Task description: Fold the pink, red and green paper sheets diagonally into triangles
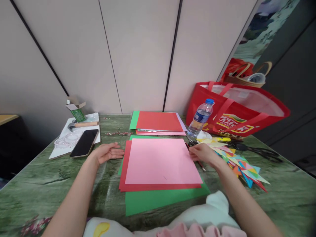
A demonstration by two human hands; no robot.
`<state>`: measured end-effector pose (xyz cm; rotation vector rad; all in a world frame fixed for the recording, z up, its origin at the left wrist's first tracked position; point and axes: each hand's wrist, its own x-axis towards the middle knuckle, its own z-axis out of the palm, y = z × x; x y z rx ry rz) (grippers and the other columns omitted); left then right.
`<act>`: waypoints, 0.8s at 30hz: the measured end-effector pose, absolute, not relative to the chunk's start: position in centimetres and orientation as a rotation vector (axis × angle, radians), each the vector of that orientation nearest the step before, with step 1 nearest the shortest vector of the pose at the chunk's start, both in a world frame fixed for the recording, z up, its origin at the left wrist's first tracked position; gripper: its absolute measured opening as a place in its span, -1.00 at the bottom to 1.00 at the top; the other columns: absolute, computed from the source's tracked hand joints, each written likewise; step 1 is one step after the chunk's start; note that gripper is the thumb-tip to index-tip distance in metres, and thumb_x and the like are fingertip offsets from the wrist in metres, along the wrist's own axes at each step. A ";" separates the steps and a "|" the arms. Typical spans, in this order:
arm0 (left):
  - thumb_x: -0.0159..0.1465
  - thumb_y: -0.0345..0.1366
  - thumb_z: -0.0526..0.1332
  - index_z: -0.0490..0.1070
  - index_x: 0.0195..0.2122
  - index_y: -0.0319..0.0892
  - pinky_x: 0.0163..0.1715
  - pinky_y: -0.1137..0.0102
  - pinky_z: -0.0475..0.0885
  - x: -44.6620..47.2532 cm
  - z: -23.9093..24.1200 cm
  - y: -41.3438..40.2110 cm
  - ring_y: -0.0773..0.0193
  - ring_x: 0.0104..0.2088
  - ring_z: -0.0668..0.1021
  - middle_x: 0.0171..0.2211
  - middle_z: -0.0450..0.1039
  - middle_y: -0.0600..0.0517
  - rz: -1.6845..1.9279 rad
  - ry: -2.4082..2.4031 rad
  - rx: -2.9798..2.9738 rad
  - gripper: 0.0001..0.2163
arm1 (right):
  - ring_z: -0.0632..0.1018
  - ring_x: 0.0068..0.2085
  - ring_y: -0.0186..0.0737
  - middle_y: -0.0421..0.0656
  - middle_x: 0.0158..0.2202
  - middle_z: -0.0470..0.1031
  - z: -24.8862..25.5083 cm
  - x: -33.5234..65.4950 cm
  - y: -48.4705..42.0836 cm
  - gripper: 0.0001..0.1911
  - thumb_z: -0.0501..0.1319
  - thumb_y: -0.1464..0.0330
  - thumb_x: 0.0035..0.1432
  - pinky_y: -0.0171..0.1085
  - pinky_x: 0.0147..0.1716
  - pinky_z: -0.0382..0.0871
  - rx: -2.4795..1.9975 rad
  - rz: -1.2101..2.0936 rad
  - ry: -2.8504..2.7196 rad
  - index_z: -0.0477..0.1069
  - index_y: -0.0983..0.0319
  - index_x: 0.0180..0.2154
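A pink sheet of paper [161,161] lies on top of a red sheet [138,187], with a green sheet [158,200] beneath and turned askew. A short dark mark shows on the pink sheet near its lower edge. My left hand [108,153] is open beside the left edge of the stack, fingers stretched toward it. At the right edge of the pink sheet my right hand [203,153] has its fingers curled together; what they hold, if anything, is hidden. A pencil [201,166] shows just below that hand, and scissors [191,142] lie just above it.
Behind lies another stack of coloured paper [159,121]. To the right are a water bottle [200,118], a red bag [222,112], folded paper pieces [243,164] and black scissors [256,150]. On the left are a phone [85,142], a hammer [85,124] and a small box [77,110].
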<state>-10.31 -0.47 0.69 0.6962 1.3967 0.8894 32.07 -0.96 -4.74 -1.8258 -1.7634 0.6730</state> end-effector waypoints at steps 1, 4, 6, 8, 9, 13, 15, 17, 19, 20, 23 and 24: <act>0.19 -0.42 0.17 0.35 -0.34 -0.39 -0.28 0.10 0.52 -10.2 0.6 -0.5 -0.06 -0.32 0.62 -0.39 0.54 -0.38 0.876 1.376 0.674 -0.91 | 0.55 -0.56 -0.26 -0.10 -0.57 0.56 -5.3 32.2 -1.6 -0.66 0.07 0.32 0.13 -0.36 -0.57 0.41 -1.844 0.705 -1.735 0.47 0.25 -0.59; 0.21 -0.42 0.15 0.35 -0.33 -0.36 -0.29 0.14 0.53 -9.9 0.4 -0.6 -0.04 -0.31 0.62 -0.39 0.54 -0.35 0.861 1.349 0.637 -0.92 | 0.55 -0.55 -0.26 -0.09 -0.57 0.55 -6.1 32.1 -2.3 -0.65 0.06 0.30 0.14 -0.37 -0.58 0.40 -1.898 0.731 -1.682 0.46 0.24 -0.59; 0.22 -0.42 0.14 0.34 -0.35 -0.35 -0.27 0.16 0.53 -9.9 0.4 -0.7 -0.02 -0.31 0.62 -0.41 0.54 -0.33 0.859 1.348 0.627 -0.92 | 0.54 -0.56 -0.25 -0.11 -0.62 0.52 -5.9 31.9 -2.2 -0.65 0.08 0.29 0.13 -0.37 -0.58 0.37 -1.947 0.706 -1.688 0.44 0.23 -0.63; 0.21 -0.41 0.16 0.35 -0.39 -0.34 -0.26 0.18 0.53 -9.8 0.5 -0.9 0.01 -0.33 0.63 -0.44 0.54 -0.31 0.851 1.354 0.629 -0.92 | 0.52 -0.58 -0.22 -0.12 -0.68 0.46 -5.3 31.7 -2.0 -0.63 0.11 0.28 0.10 -0.35 -0.59 0.32 -2.013 0.659 -1.715 0.39 0.20 -0.70; 0.19 -0.40 0.20 0.36 -0.41 -0.33 -0.26 0.20 0.53 -9.6 0.5 -1.0 0.03 -0.35 0.63 -0.47 0.54 -0.28 0.844 1.356 0.635 -0.92 | 0.51 -0.58 -0.21 -0.12 -0.70 0.44 -5.0 31.6 -2.0 -0.61 0.13 0.28 0.08 -0.34 -0.58 0.29 -2.047 0.632 -1.730 0.36 0.20 -0.74; 0.04 -0.31 0.36 0.42 -0.45 -0.31 -0.40 0.36 0.52 -8.1 0.4 -1.7 0.16 -0.47 0.60 -0.54 0.54 -0.16 0.781 1.343 0.715 -0.82 | 0.50 -0.56 -0.17 -0.10 -0.70 0.42 -4.1 31.0 -2.1 -0.61 0.15 0.28 0.05 -0.31 -0.55 0.23 -2.153 0.549 -1.784 0.32 0.18 -0.76; -0.05 -0.26 0.41 0.45 -0.44 -0.28 -0.49 0.41 0.49 -6.9 0.1 -2.3 0.19 -0.49 0.59 -0.53 0.55 -0.10 0.748 1.325 0.779 -0.76 | 0.51 -0.53 -0.16 -0.09 -0.67 0.44 -3.9 30.7 -2.1 -0.63 0.15 0.27 0.05 -0.30 -0.54 0.20 -2.183 0.530 -1.803 0.34 0.18 -0.74; -0.15 -0.27 0.45 0.47 -0.40 -0.24 -0.49 0.40 0.48 -5.6 -0.2 -2.9 0.18 -0.47 0.59 -0.49 0.57 -0.07 0.743 1.300 0.840 -0.70 | 0.52 -0.51 -0.14 -0.07 -0.64 0.46 -3.8 30.4 -2.1 -0.65 0.15 0.27 0.05 -0.30 -0.53 0.19 -2.201 0.521 -1.817 0.34 0.18 -0.72; -0.25 -0.33 0.48 0.46 -0.32 -0.22 -0.44 0.34 0.49 -4.4 -0.7 -3.5 0.14 -0.44 0.59 -0.42 0.58 -0.05 0.780 1.268 0.887 -0.58 | 0.52 -0.50 -0.13 -0.07 -0.62 0.48 -3.9 30.2 -2.0 -0.67 0.16 0.27 0.05 -0.29 -0.53 0.18 -2.210 0.518 -1.820 0.35 0.19 -0.71; -0.28 -0.34 0.48 0.44 -0.28 -0.21 -0.42 0.31 0.49 -3.9 -0.9 -3.7 0.13 -0.43 0.59 -0.40 0.58 -0.05 0.814 1.256 0.906 -0.53 | 0.52 -0.49 -0.13 -0.07 -0.61 0.48 -3.9 30.2 -1.9 -0.67 0.15 0.26 0.05 -0.29 -0.53 0.18 -2.210 0.519 -1.819 0.36 0.19 -0.70; -0.28 -0.32 0.47 0.39 -0.24 -0.22 -0.43 0.29 0.48 -3.2 -1.1 -3.8 0.15 -0.48 0.58 -0.40 0.58 -0.03 0.931 1.246 0.952 -0.48 | 0.53 -0.49 -0.13 -0.07 -0.60 0.50 -4.3 30.0 -1.9 -0.71 0.18 0.25 0.02 -0.30 -0.53 0.21 -2.194 0.538 -1.810 0.40 0.20 -0.66; -0.28 -0.31 0.46 0.39 -0.24 -0.22 -0.44 0.29 0.48 -3.4 -1.0 -3.8 0.17 -0.49 0.57 -0.40 0.57 -0.02 0.964 1.242 0.967 -0.48 | 0.54 -0.47 -0.13 -0.07 -0.58 0.51 -4.5 29.9 -2.0 -0.74 0.20 0.24 0.01 -0.31 -0.53 0.22 -2.179 0.547 -1.805 0.43 0.21 -0.63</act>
